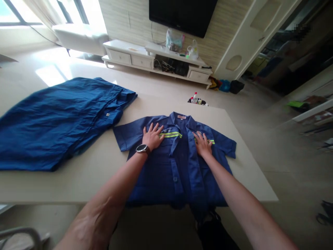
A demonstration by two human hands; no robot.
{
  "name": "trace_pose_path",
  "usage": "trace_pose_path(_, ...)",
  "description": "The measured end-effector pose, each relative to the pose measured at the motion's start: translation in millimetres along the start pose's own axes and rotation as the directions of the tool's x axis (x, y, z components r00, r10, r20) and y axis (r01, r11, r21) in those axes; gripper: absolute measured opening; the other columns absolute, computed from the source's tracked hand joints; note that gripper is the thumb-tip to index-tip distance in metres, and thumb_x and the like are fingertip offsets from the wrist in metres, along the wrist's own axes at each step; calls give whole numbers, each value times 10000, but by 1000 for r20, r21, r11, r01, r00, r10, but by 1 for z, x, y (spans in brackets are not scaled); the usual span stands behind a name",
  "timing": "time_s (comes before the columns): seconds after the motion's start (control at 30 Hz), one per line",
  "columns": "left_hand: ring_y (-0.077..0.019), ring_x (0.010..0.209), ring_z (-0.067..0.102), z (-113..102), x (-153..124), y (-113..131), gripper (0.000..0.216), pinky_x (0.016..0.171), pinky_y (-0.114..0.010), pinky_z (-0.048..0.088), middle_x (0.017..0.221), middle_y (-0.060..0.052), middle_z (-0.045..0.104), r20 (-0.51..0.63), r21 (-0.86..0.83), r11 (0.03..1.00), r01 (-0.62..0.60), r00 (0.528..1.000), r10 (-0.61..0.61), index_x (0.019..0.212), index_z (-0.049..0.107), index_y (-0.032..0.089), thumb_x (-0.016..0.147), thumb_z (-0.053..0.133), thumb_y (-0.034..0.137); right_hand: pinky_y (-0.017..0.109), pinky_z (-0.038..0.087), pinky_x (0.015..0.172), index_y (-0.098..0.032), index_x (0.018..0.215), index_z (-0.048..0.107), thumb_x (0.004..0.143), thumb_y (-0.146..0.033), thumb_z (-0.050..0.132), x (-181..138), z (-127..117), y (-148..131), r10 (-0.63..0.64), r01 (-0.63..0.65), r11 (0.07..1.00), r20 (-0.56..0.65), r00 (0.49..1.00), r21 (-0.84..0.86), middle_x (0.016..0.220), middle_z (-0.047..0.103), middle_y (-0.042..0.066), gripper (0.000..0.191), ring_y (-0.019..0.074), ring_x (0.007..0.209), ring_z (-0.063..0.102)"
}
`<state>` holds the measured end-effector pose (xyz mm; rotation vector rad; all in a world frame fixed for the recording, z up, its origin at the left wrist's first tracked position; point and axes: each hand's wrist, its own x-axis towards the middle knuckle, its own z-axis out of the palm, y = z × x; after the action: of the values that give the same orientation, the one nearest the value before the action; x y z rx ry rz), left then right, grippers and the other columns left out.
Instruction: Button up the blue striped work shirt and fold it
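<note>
A dark blue short-sleeved work shirt (156,177) lies spread on the pale table, its front unbuttoned and its collar pointing away from me. Yellow-green stripes cross the chest on both sides. My left hand (153,136), with a watch (143,148) on the wrist, rests flat on the left chest panel with fingers spread. On the right chest panel lies my right hand (203,144), its fingers also apart, partly covering the stripe there. Neither hand grips the cloth. The shirt's hem reaches the table's near edge, and part of the front hangs over it.
Brighter blue trousers or a similar folded garment (59,121) cover the table's left side. The white table (249,180) ends at the right. Beyond it stand a bottle (195,96), a low white TV cabinet (142,61) and a wall-mounted television (182,14).
</note>
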<state>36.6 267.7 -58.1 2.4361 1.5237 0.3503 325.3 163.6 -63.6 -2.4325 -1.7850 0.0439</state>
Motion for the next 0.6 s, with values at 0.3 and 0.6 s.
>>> trace_pose_path(0.3, -385, 1567, 220, -1, 135, -25, 595, 1206, -726, 124, 1694, -79, 331, -32, 19, 998, -54, 998, 54, 1582, 413, 276, 1047, 387, 535, 741, 201, 1126, -377, 1497, 522, 1053, -472, 397, 164, 13, 17, -42, 55, 991, -114, 993, 119, 1641, 427, 32, 471, 381, 1493, 301)
trace_pose_path(0.6, -272, 1365, 456, -13, 97, 6, 301, 1181, -535, 325, 1423, -111, 597, -193, 32, 991, -130, 972, 134, 1247, 670, 161, 995, 509, 193, 559, 321, 1067, -158, 1221, 670, 1051, -306, 342, 118, -9, -27, -123, 123, 992, -202, 972, -11, 1281, 662, 181, 398, 344, 1277, 483)
